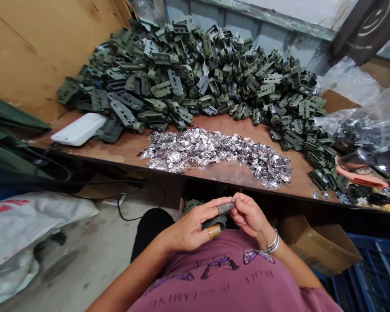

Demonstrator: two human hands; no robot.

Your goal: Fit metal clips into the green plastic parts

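Note:
Above my lap, just in front of the table edge, my left hand (pixel 195 223) is closed around a dark green plastic part (pixel 218 223), mostly covered by the fingers. Brownish tape (pixel 213 232) wraps its thumb and a grey wrap (pixel 225 208) covers a finger. Close against it, my right hand (pixel 249 215) pinches thumb and fingertips together at the part's far end; what lies in the pinch is too small to make out. Beyond the hands, a long heap of small shiny metal clips (pixel 195 149) lies on the brown table (pixel 234 175).
A large pile of dark green plastic parts (pixel 169 82) fills the table's back. A white device (pixel 79 129) with a cable lies left, orange-handled scissors (pixel 360 177) right. Below stand a cardboard box (pixel 321 245) and a blue crate (pixel 373 255); white sacks (pixel 35 216) lie on the floor.

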